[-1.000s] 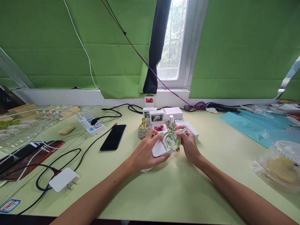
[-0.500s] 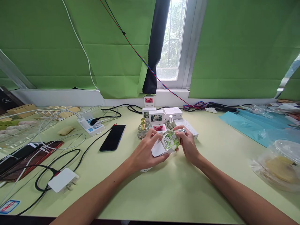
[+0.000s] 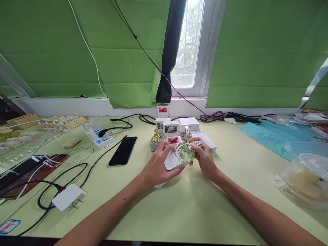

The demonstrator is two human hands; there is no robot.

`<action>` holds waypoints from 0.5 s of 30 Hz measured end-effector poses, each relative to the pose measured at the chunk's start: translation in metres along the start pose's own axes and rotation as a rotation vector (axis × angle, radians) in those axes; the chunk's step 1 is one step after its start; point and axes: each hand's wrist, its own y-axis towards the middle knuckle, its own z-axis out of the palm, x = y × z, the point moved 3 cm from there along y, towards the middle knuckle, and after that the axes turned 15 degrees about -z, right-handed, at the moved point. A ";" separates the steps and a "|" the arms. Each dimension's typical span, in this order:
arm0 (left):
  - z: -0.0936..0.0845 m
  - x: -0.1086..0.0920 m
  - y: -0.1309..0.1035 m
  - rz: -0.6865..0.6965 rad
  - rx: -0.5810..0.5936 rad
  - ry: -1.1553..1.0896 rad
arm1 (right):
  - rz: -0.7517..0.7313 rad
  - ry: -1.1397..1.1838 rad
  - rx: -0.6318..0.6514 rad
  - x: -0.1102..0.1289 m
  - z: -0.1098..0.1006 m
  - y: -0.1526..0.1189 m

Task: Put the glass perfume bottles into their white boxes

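My left hand (image 3: pixel 160 164) is closed around a small white box (image 3: pixel 171 161), its fingers over the top and the thumb below. A round glass perfume bottle (image 3: pixel 185 152) with a green flower print lies tilted at the box's right end. My right hand (image 3: pixel 203 158) grips this bottle near its silver cap (image 3: pixel 197 144), with the thumb and fingers at the neck. How much of the bottle is inside the box, I cannot tell. Just behind my hands stand a gold-topped bottle (image 3: pixel 155 142) and a silver-capped bottle (image 3: pixel 186 134), both partly hidden.
Behind the bottles are a white box with a flower picture (image 3: pixel 171 129) and several other white boxes. A phone (image 3: pixel 123 150), a power strip (image 3: pixel 99 136), a charger (image 3: pixel 69 197) and cables lie left. Blue sheeting (image 3: pixel 271 138) and a clear plastic container (image 3: pixel 306 181) lie right.
The perfume bottle and white box have shifted very slightly left, along with both hands. Both grips look the same as before.
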 end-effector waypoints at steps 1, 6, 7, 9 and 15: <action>0.000 0.000 0.000 -0.001 -0.006 0.002 | -0.003 -0.001 0.002 0.001 0.001 0.000; 0.000 0.001 0.000 -0.015 -0.029 0.015 | -0.015 -0.011 0.023 0.003 0.002 -0.001; 0.001 0.001 0.000 -0.016 -0.034 0.018 | -0.015 -0.009 0.027 0.003 0.002 -0.001; 0.001 0.002 0.000 -0.017 -0.044 0.018 | -0.015 -0.003 0.033 0.003 0.002 -0.001; 0.002 0.002 0.000 -0.020 -0.052 0.010 | -0.017 0.005 0.036 0.003 0.003 -0.001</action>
